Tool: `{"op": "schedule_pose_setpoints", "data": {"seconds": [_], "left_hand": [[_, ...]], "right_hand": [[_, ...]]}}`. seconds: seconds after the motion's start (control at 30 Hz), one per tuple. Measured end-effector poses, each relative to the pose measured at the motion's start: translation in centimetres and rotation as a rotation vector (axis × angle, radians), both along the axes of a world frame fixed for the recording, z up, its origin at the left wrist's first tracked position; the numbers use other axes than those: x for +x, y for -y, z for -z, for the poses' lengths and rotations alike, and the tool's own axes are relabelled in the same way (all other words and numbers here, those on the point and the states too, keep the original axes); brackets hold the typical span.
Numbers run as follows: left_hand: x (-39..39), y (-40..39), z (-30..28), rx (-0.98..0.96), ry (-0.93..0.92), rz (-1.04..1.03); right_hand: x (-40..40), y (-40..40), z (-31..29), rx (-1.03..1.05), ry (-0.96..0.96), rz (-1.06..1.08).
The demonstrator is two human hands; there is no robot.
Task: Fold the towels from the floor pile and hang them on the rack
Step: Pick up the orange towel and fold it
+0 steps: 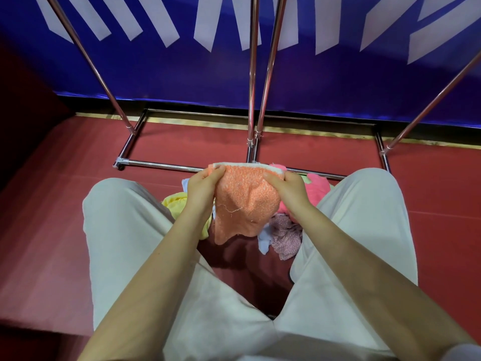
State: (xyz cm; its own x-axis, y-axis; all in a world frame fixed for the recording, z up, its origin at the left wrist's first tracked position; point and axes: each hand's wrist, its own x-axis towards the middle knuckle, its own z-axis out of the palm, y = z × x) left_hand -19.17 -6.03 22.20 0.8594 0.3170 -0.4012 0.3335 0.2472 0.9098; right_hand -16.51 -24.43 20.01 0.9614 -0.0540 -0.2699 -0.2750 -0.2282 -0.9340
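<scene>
An orange towel (243, 204) with a white top edge hangs in front of me, held up by its two upper corners. My left hand (201, 187) pinches the left corner and my right hand (285, 187) pinches the right corner. Below it on the red floor lies the pile: a yellow towel (175, 204), a pink towel (316, 190), a mauve towel (285, 235) and a pale blue one (264, 243). The metal rack (251, 100) stands just beyond the pile, its poles rising out of view.
My knees in pale trousers (122, 230) flank the pile on both sides. The rack's base bars (161, 164) lie on the floor right behind the towels. A blue banner wall (182, 74) closes off the space behind the rack.
</scene>
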Motion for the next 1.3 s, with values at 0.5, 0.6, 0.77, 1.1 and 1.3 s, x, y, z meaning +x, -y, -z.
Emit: {"op": "schedule_pose_setpoints", "data": {"seconds": [0.5,0.6,0.77,1.1,1.3], "left_hand": [[0.3,3.8,1.2,0.228,-0.027,0.089],[0.2,4.0,1.4,0.223,-0.029,0.084],[0.1,4.8,1.1,0.245,-0.021,0.036],[-0.9,6.4,0.5,0.218,0.023,-0.025],[-0.6,6.0,0.5,0.206,0.016,-0.138]], "right_hand": [[-1.0,-1.7,0.0,-0.381,0.088,0.118],[-1.3,-2.7,-0.2,-0.350,0.111,0.115],[-1.3,-3.8,-0.4,-0.273,0.096,0.150],[-1.3,-4.0,-0.7,-0.157,0.144,0.266],[-1.8,-4.5,-1.3,-0.074,0.234,0.204]]}}
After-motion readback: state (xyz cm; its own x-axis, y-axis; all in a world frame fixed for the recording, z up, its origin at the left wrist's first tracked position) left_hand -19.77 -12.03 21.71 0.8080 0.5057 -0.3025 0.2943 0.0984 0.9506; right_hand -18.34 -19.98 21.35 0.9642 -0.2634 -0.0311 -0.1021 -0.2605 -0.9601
